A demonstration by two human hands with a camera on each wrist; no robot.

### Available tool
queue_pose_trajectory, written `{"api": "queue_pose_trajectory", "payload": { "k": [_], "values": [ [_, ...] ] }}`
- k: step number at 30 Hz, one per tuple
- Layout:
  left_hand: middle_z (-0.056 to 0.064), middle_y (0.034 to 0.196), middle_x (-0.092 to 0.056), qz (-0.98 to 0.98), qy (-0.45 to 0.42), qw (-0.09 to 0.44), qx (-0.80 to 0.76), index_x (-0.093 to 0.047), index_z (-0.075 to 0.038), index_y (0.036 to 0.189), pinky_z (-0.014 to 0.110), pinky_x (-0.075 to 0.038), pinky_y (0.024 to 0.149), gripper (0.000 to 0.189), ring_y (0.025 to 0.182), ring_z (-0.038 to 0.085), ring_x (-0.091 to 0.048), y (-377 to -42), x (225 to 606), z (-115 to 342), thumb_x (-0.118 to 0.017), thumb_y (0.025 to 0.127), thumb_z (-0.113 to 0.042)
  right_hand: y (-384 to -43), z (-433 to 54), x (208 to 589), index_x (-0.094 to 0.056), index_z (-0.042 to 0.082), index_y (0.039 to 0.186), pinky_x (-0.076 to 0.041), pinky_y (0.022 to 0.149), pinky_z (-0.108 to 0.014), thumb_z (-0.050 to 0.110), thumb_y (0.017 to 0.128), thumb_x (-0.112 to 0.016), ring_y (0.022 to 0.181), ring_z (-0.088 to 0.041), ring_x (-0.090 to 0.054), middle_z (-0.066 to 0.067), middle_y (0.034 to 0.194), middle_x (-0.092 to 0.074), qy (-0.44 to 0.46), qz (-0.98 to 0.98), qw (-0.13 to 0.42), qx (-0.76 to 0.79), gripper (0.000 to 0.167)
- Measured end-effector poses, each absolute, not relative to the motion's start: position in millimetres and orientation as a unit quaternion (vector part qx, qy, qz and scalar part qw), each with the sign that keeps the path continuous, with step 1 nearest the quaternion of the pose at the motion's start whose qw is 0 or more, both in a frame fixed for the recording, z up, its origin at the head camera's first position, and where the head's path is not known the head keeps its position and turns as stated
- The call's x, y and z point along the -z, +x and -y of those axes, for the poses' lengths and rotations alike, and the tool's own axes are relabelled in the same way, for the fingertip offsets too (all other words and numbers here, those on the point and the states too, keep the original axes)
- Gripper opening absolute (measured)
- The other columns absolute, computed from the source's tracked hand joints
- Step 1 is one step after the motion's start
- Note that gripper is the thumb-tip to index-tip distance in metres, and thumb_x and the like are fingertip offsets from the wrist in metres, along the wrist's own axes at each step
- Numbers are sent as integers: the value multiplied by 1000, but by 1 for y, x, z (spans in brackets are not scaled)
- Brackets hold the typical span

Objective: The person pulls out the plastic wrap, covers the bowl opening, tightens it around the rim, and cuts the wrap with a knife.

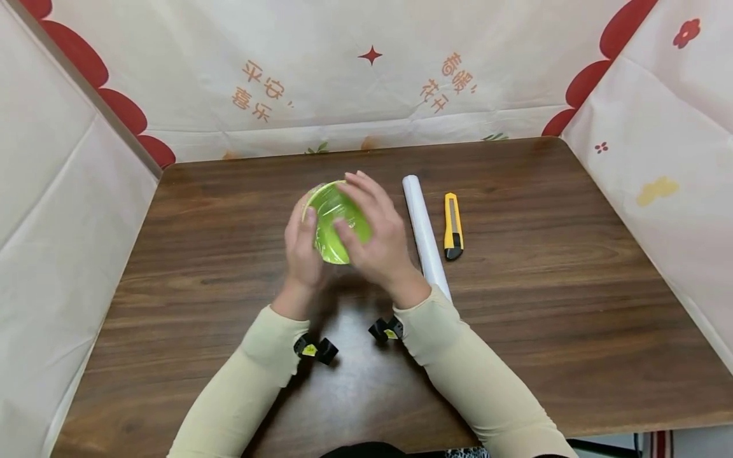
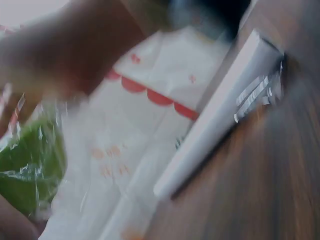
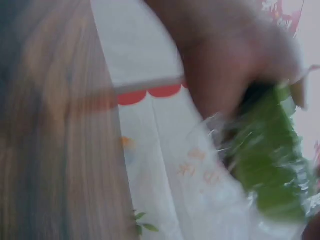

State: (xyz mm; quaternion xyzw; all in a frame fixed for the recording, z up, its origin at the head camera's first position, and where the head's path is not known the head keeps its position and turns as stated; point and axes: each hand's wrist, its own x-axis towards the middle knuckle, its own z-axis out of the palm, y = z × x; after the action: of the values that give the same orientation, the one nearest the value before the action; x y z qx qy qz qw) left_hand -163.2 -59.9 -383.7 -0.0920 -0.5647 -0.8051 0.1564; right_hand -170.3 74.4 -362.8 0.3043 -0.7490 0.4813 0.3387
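A lime-green bowl with clear plastic wrap over it is held above the table, its opening turned up toward the head view. My left hand grips its left side, with the thumb along the rim and the fingers behind the wall. Over the right side lies my right hand, its fingers extended across the far rim and its thumb apart from them over the opening. In the left wrist view, crinkled wrap shines on the bowl. The right wrist view shows the bowl blurred, with loose film at its edge.
A white roll lies lengthwise just right of my right hand, its near end hidden by the sleeve. Beside it lies a yellow utility knife with a black end. White printed cloth hangs behind the wooden table and along both sides.
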Motion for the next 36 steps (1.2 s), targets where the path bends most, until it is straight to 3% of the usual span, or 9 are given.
{"api": "queue_pose_trajectory", "payload": {
  "k": [4, 11, 15, 18, 22, 25, 27, 30, 36],
  "values": [
    [16, 139, -45, 503, -111, 158, 842, -30, -7, 149, 32, -47, 98, 49, 118, 20, -51, -155, 373, 42, -26, 103, -24, -175, -76, 368, -55, -7, 126, -43, 105, -36, 19, 89, -51, 122, -24, -55, -23, 128, -59, 280, 659, 311, -626, 46],
    [0, 121, -57, 404, -124, -27, 906, -34, -7, 143, 31, -47, 98, 59, 113, 13, -56, -147, 378, 29, -19, 103, -48, -181, -98, 364, -61, 6, 125, -46, 98, -34, 15, 86, -42, 117, -22, -58, -4, 125, -65, 273, 546, 187, -770, 44],
    [-2, 125, -55, 456, -164, -82, 871, -31, -8, 147, 29, -50, 91, 71, 110, 13, -57, -157, 382, 48, -25, 99, -60, -183, -109, 356, -64, -4, 117, -51, 91, -33, 13, 89, -40, 108, -22, -63, -3, 115, -70, 294, 588, 123, -744, 41],
    [-2, 121, -58, 462, -166, -131, 861, -44, -16, 136, 29, -54, 84, 60, 104, 14, -60, -166, 383, 61, -32, 98, -60, -185, -109, 353, -58, -9, 119, -48, 96, -35, 21, 93, -39, 113, -26, -61, -11, 117, -68, 323, 628, 46, -707, 44],
    [-2, 105, -65, 441, -130, -166, 872, -54, -19, 117, 30, -56, 78, 39, 93, 13, -64, -170, 389, 67, -32, 102, -47, -189, -108, 356, -62, 0, 117, -37, 111, -35, 41, 102, -34, 128, -26, -53, -14, 125, -65, 335, 758, 133, -544, 52],
    [-1, 105, -66, 429, -95, -86, 894, -56, -17, 117, 29, -56, 78, 41, 93, 13, -64, -172, 390, 65, -27, 103, -42, -187, -106, 360, -68, 4, 113, -34, 114, -35, 50, 102, -31, 131, -26, -50, -13, 127, -64, 288, 797, 283, -449, 61],
    [0, 110, -64, 413, -88, -20, 906, -54, -16, 121, 29, -55, 82, 44, 98, 14, -63, -173, 388, 60, -26, 103, -44, -183, -99, 361, -65, 1, 118, -34, 114, -38, 49, 102, -32, 132, -28, -49, -16, 131, -61, 280, 781, 328, -451, 60],
    [1, 115, -61, 368, -95, 30, 925, -51, -14, 125, 29, -52, 87, 48, 103, 15, -60, -170, 379, 45, -24, 102, -46, -179, -86, 361, -60, -3, 124, -37, 112, -39, 44, 101, -40, 131, -29, -50, -21, 132, -58, 298, 729, 342, -512, 57],
    [0, 123, -56, 288, -98, -25, 952, -47, -18, 132, 31, -47, 94, 52, 112, 15, -54, -154, 374, 26, -20, 101, -49, -181, -83, 359, -52, -9, 130, -42, 105, -39, 42, 95, -43, 122, -27, -54, -25, 128, -58, 312, 626, 242, -673, 62]
  ]
}}
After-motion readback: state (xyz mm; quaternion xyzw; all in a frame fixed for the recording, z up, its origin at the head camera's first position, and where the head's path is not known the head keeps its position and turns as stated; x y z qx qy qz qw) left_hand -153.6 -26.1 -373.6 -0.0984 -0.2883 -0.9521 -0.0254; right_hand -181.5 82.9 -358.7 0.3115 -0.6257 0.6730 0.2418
